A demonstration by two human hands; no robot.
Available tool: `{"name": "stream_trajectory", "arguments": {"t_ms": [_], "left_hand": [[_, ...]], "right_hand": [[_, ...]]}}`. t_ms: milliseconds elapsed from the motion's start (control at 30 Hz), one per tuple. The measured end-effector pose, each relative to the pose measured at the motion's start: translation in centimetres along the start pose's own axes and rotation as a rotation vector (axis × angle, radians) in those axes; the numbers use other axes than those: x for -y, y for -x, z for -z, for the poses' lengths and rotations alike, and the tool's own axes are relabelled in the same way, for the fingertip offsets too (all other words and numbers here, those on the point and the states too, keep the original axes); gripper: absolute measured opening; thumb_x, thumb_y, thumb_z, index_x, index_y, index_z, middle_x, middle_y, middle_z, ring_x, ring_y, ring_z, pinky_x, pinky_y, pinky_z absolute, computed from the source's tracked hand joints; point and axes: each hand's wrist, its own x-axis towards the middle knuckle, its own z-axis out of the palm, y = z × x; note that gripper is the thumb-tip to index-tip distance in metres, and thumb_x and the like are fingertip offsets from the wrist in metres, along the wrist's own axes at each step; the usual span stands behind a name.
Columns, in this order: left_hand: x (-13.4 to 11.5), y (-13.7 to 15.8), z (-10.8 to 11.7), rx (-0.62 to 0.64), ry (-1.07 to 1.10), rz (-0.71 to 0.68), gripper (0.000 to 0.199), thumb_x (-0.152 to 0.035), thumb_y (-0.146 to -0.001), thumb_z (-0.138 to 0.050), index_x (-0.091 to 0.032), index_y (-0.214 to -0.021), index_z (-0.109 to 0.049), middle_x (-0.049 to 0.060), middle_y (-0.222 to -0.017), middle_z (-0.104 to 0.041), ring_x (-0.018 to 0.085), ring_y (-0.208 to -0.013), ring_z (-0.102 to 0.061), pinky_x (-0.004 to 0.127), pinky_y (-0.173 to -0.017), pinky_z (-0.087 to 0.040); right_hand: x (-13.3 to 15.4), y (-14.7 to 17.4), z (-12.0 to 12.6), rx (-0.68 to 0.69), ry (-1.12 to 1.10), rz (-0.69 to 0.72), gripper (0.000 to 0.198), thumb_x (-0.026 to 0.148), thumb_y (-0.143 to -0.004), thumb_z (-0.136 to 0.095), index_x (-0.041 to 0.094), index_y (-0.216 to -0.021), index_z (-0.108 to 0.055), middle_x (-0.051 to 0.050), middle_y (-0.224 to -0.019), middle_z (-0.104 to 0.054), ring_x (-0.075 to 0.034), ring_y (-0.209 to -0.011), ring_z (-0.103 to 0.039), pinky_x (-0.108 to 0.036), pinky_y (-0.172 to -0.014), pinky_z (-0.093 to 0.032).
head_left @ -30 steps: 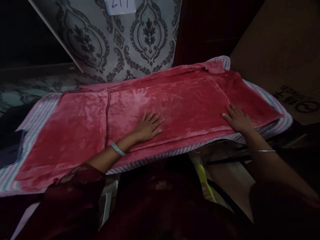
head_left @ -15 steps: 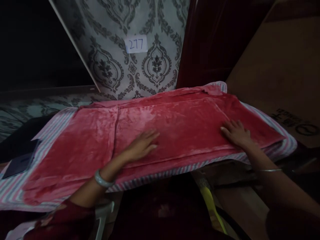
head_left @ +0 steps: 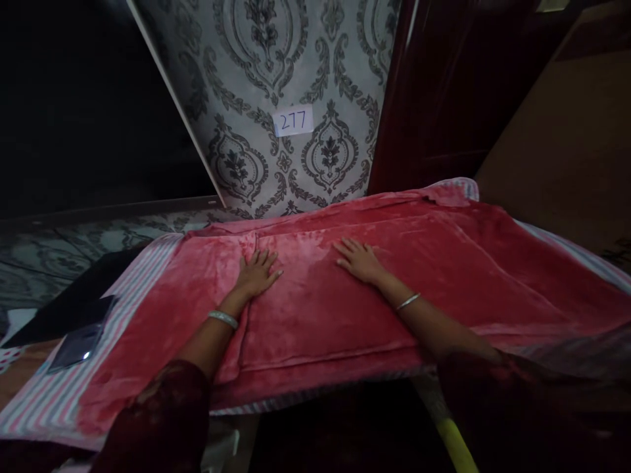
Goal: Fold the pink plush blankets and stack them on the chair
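A red plush garment or blanket point(head_left: 305, 309), its exact kind unclear, lies spread out with folded edges and a seam left of centre. My left hand point(head_left: 257, 272) rests on it over that seam, palm down with fingers spread. To its right, my right hand point(head_left: 361, 260) also lies flat on the red fabric, fingers apart. Neither hand grips anything. Underneath the plush is a striped cloth point(head_left: 142, 276) in pink, white and grey, showing along the left side and at the edges.
On the striped cloth at the left lies a dark phone point(head_left: 79, 345). A black screen point(head_left: 98, 112) stands behind on the left, beside patterned wallpaper with a paper marked 277 point(head_left: 294, 121). A cardboard box point(head_left: 566, 151) is at the right. Below the table edge shows a yellow handle point(head_left: 456, 447).
My right hand has moved left across the fabric, closer to the middle. My left hand has shifted left onto the seam. The camera view has also shifted.
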Motion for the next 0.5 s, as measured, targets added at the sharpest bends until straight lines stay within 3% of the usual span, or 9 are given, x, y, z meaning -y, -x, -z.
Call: {"name": "stream_trajectory", "arguments": {"t_ms": [133, 500], "left_hand": [[0.2, 0.1, -1.2, -0.001, 0.021, -0.002, 0.07, -0.059, -0.103, -0.034, -0.024, -0.163, -0.031, 0.014, -0.17, -0.026, 0.037, -0.158, -0.022, 0.067, -0.123, -0.015], [0.6, -0.3, -1.3, 0.01, 0.044, -0.019, 0.069, -0.057, -0.103, -0.034, -0.024, -0.163, -0.031, 0.013, -0.171, -0.024, 0.035, -0.158, -0.02, 0.067, -0.123, -0.016]], "right_hand": [[0.4, 1.0, -1.6, 0.001, 0.038, 0.005, 0.06, 0.055, -0.105, -0.034, 0.03, -0.159, -0.043, -0.009, -0.167, -0.034, -0.033, -0.155, -0.03, -0.061, -0.124, -0.023], [0.7, 0.9, -0.6, 0.055, 0.043, -0.017, 0.059, 0.053, -0.107, -0.032, 0.028, -0.16, -0.041, -0.009, -0.169, -0.031, -0.032, -0.156, -0.027, -0.059, -0.124, -0.022]]}}
